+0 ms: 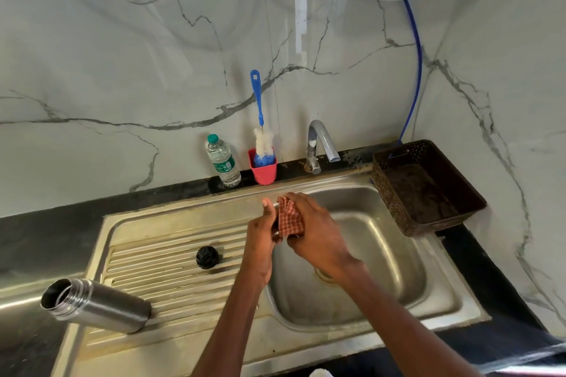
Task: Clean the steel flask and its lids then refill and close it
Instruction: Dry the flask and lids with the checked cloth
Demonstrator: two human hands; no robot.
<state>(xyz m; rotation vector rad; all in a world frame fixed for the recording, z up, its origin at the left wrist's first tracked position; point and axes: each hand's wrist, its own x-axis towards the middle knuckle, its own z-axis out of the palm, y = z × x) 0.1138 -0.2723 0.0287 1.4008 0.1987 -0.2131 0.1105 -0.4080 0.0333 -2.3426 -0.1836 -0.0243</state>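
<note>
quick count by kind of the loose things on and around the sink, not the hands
steel flask: 1
black lid: 1
checked cloth: 1
plastic water bottle: 1
bottle brush: 1
pink cup: 1
brown basket: 1
total: 7

Steel drainboard (171, 257) – open flask (98, 304) lying sideways, black lid (207, 257) nearby
</note>
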